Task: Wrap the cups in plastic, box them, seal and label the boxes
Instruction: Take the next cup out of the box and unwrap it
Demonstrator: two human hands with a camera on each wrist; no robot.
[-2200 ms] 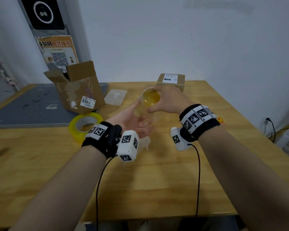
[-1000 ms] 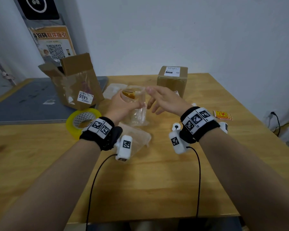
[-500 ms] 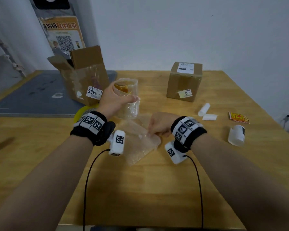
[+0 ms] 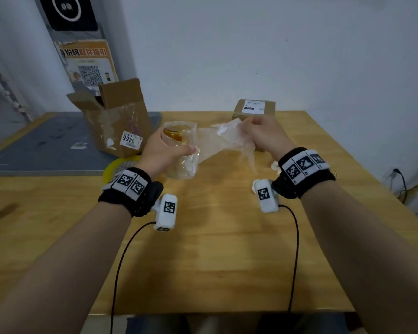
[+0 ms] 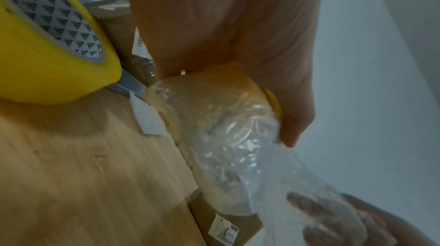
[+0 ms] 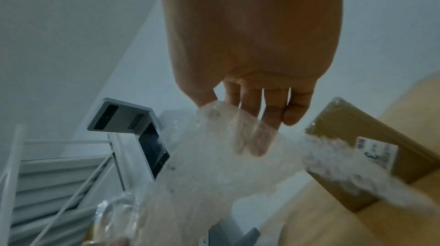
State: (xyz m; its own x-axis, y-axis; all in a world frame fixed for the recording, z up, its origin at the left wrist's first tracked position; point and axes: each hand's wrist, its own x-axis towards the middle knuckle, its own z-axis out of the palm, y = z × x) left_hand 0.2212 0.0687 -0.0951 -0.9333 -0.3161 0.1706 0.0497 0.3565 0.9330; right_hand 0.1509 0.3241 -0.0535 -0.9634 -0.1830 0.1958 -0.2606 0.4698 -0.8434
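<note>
Far left on the surface lay a grey mat, w/ an open box at its right edge and a yellow tape roll just in front. Left hand gripped the cup, fingers curled round it, held upright above the surface; cup already sat in clear plastic. Bubble wrap stretched from cup to right hand, which pinched its top edge, raised. Behind that hand stood a sealed box w/ a label, near the back edge.
</note>
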